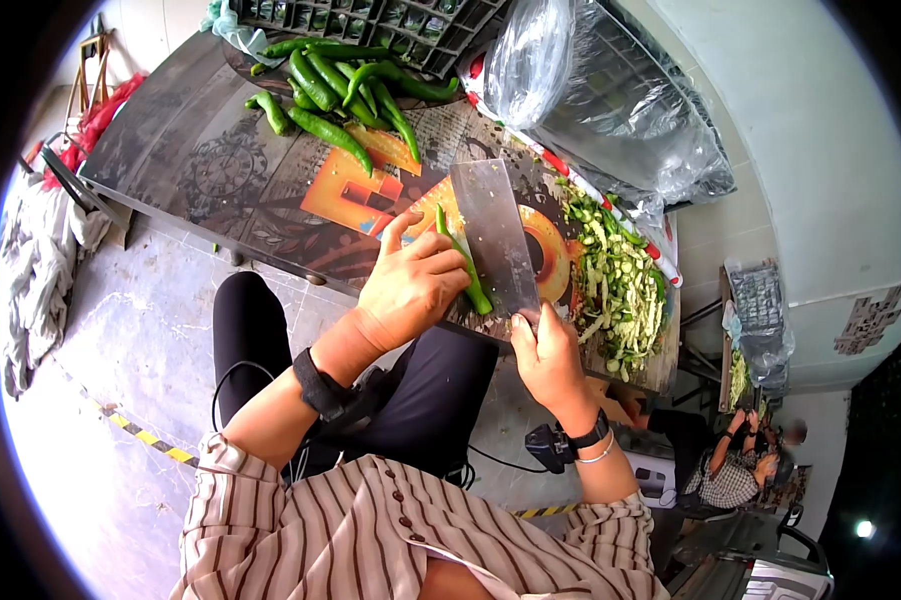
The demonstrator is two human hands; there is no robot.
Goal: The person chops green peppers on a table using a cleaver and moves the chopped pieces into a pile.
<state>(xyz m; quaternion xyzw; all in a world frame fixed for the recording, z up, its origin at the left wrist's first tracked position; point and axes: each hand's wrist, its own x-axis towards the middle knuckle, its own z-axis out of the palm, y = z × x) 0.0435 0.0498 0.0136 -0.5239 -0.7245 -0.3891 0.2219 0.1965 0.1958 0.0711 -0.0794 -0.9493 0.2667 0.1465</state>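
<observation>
At the far left, a crumpled grey cloth (40,260) lies on the concrete floor beside a red mesh bag (100,110). Next to them stands a low desk (190,150) with a dark patterned top and an orange design. A heap of whole green chilli peppers (340,85) sits at its far edge, in front of a dark plastic crate (380,25).

Near the middle, the person's left hand (410,290) has its fingers curled and pressed down on one long green chilli pepper (448,232), which lies flat on the desk. The wide blade of a steel cleaver (492,235) stands touching this pepper on its right side. The right hand (545,360) is closed in a fist around the cleaver's handle, hiding it.

Right of the blade lies a pile of chopped green pepper pieces (620,280), spread along the desk's right end. Behind it a crinkled clear plastic bag (610,100) rests against a pale wall. At the lower right, well apart, another person (730,470) sits bent over.
</observation>
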